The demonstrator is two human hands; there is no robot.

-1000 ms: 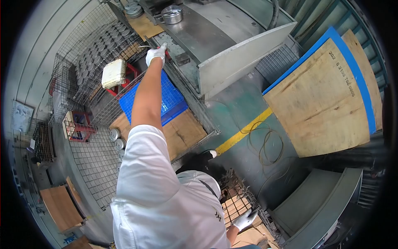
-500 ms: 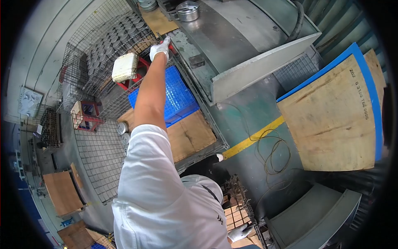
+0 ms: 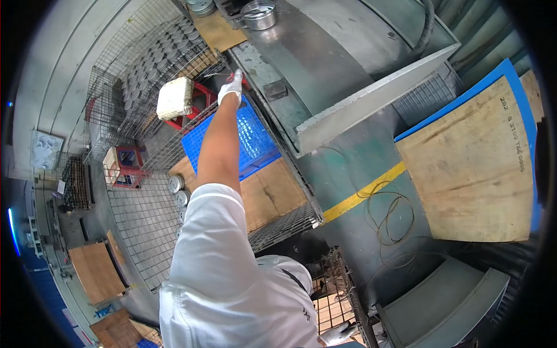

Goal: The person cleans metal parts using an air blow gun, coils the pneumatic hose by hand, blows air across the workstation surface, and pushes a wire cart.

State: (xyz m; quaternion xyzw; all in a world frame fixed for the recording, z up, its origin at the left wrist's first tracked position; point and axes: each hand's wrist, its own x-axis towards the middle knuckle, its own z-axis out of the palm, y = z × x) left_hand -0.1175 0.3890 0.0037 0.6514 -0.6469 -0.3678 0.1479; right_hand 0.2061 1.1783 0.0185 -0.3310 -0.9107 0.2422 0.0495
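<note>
My left hand (image 3: 231, 88), in a white glove, is stretched out over the wire cage's upper edge, closed on a red-handled tool (image 3: 232, 77) with a thin metal end. Below it a blue plastic crate (image 3: 258, 136) stands on a wooden board (image 3: 272, 191) inside the cage. My right hand (image 3: 338, 333), gloved in white, is low at the bottom edge, by the rim of another wire cage (image 3: 328, 307). Its fingers point right, partly cut off and dark, and what they touch is unclear.
A metal workbench (image 3: 307, 52) with a round metal pot (image 3: 259, 15) is at the top. Stacked metal discs (image 3: 156, 64) fill a cage at upper left, near a white-topped red stool (image 3: 175, 98). A plywood panel (image 3: 476, 168) leans right; a coiled hose (image 3: 394, 220) lies on the floor.
The view has shifted, so the cage and bench sit further right. The left hand has come down slightly, still holding the tool. The right hand has moved lower in the picture.
</note>
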